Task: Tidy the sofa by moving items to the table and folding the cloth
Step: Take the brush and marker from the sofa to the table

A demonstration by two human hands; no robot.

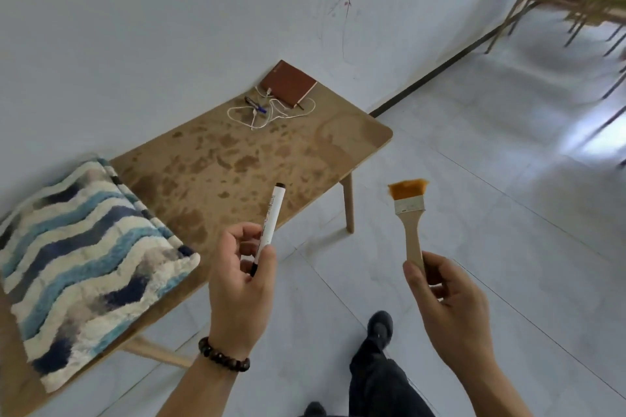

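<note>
My left hand (242, 276) holds a white marker (271, 222) with a black cap, tip pointing up, just off the front edge of the low wooden table (237, 159). My right hand (443, 301) grips the wooden handle of a flat paintbrush (411, 213) with orange bristles, held upright over the floor to the right of the table. A folded blue, white and navy wavy-striped cloth (81, 254) lies on the table's left end.
At the table's far end by the white wall lie a brown notebook (288, 84), a white cable (271, 113) and a blue pen (256, 105). Pale floor tiles (491, 179) stretch to the right. Another table's legs (528, 0) stand at top right. My leg and dark shoe (381, 328) are below.
</note>
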